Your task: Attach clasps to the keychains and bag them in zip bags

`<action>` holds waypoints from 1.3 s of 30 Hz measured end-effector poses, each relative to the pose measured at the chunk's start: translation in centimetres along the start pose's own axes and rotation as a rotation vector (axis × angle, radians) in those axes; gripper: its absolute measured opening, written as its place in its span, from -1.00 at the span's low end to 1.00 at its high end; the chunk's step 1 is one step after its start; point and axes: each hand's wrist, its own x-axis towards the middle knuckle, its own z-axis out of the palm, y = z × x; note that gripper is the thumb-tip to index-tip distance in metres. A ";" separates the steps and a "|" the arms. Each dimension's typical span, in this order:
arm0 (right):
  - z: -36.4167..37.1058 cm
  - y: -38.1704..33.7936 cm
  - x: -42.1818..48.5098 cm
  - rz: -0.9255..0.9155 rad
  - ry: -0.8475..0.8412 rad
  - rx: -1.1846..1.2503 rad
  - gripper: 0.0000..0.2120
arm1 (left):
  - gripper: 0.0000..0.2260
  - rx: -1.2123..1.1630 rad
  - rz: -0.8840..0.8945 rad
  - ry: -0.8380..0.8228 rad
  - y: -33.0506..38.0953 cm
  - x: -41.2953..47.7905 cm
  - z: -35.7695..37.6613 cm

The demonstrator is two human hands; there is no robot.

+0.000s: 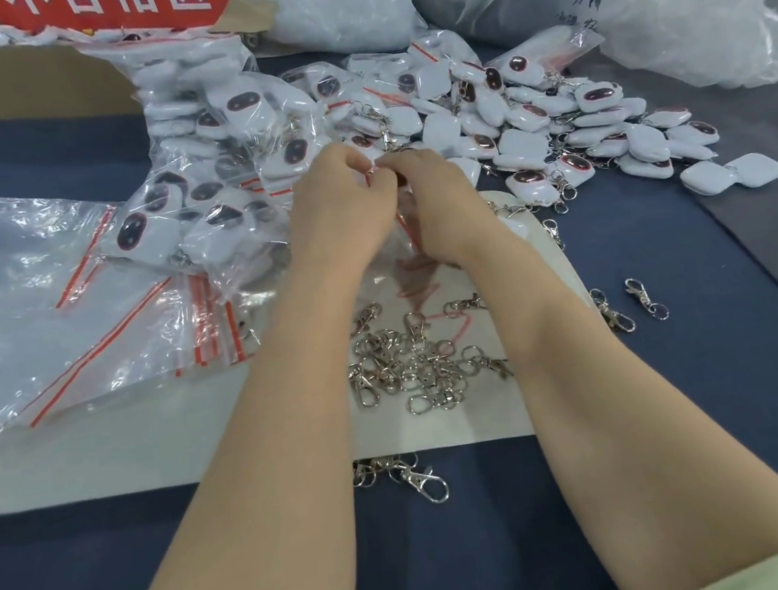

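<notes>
1. Head view: your left hand [340,209] and right hand [437,213] meet fingertip to fingertip. Both pinch the red-striped top of a zip bag [401,245], held between them over the white sheet [243,424].
2. Loose clasps [409,364] lie on the sheet between your forearms. Unbagged keychains [555,130] are heaped to the right, bagged keychains [213,195] to the left.

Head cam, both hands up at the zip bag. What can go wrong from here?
1. The left hand and right hand pinch the zip bag at its red strip. Fingers hide the seal, so it may be left partly open.
2. Both forearms pass over the clasp pile. Pulling back could scatter it, as with the stray clasps on the blue cloth.
3. The bagged keychains and loose keychains abut, so mix-ups seem likely.
</notes>
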 end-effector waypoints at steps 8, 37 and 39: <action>0.3 0.3 0.4 0.069 -0.009 -0.107 -0.63 | -0.85 0.049 -0.027 -0.041 -1.2 0.2 0.4; -1.6 -0.1 -0.3 0.503 0.144 1.793 -0.87 | -0.81 0.069 -0.064 -0.065 -0.9 -0.1 0.2; -1.3 0.0 -0.3 0.508 0.196 1.609 -0.87 | -0.82 0.060 -0.065 -0.066 -0.8 -0.1 0.3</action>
